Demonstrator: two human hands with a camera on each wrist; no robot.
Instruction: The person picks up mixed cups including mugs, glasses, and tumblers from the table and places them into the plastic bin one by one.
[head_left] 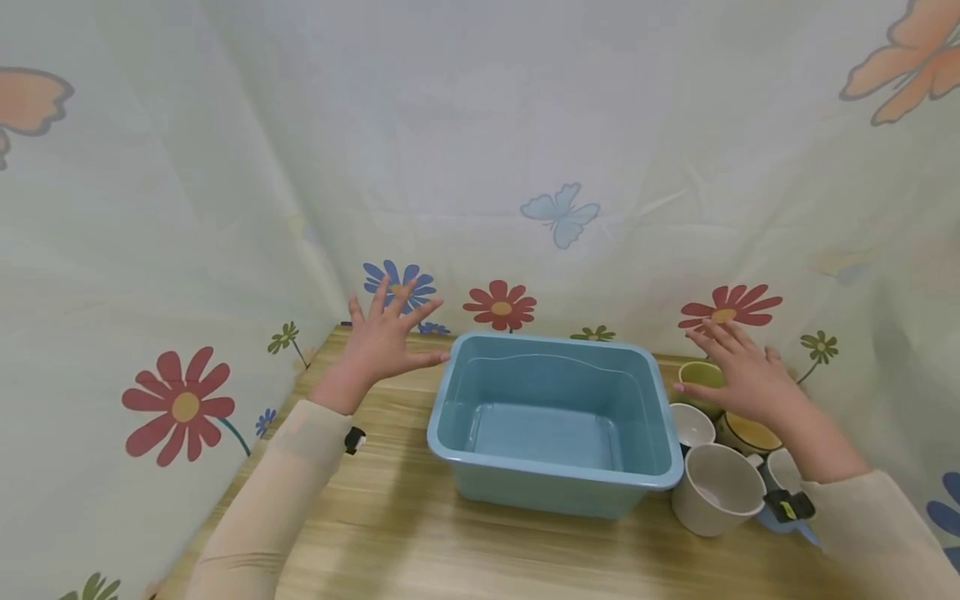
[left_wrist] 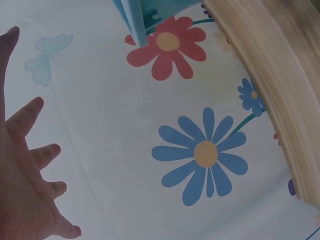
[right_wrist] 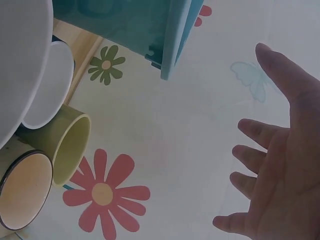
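A blue plastic basin (head_left: 555,483) stands on the wooden table, with nothing inside it. My left hand (head_left: 382,337) is held up beside its left rim, fingers spread and holding nothing. Over the cups at the right hovers my right hand (head_left: 750,375), also spread and without anything in it. Below that hand are a green cup (head_left: 701,375), a white cup (head_left: 692,425), a yellowish cup with a dark rim (right_wrist: 25,192) and a larger pale mug (head_left: 716,492). Another white cup (head_left: 783,471) is partly hidden by the right wrist.
The wooden table (head_left: 360,517) meets a pale cloth backdrop (head_left: 450,150) printed with flowers and butterflies at the back and sides. A light blue item (head_left: 783,523) with a handle-like part lies under the right forearm, mostly covered.
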